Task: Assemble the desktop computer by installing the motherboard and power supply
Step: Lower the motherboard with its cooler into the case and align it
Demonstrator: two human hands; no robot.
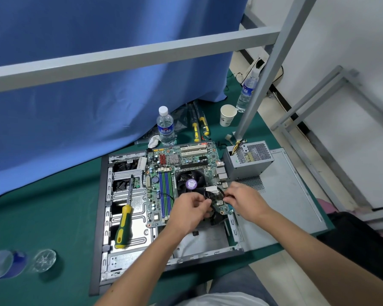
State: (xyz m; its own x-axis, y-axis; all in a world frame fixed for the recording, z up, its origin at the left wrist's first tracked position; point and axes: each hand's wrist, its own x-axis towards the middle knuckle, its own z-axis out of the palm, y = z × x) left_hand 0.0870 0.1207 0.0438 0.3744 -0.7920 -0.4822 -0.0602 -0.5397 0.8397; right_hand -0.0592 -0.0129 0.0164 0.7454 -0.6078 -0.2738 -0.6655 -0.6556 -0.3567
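Item: motherboard (181, 173), green, lying inside the open computer case (128, 217) on the green mat (53, 217), occupying the far right part of the chassis with its cooler fan (191, 183) facing up. Both hands are working at the board's near right corner: the left hand (190, 212) is pinching a thin black cable (210, 200) with curled fingers, and the right hand (244, 200) is pinching the same wire bundle just beside it, the two hands sitting close together but not touching. Power supply (248, 159): grey box, resting outside the case just beyond its right edge, not yet installed, its coloured leads trailing up at the back. Risks: the cable is likely heading for a small header, and a skewed push could be bending pins or flexing the board; slack wire could be straying into the fan blades; the screwdriver (125, 219) lying loose in the chassis could be rolling against the board. Not determinable: the connector and its socket are hiding under the fingers; whether the board's screws are in is too small to tell. Surrounding: water bottle (165, 127), paper cup (227, 115), blue curtain (86, 74), grey frame bar (131, 56).
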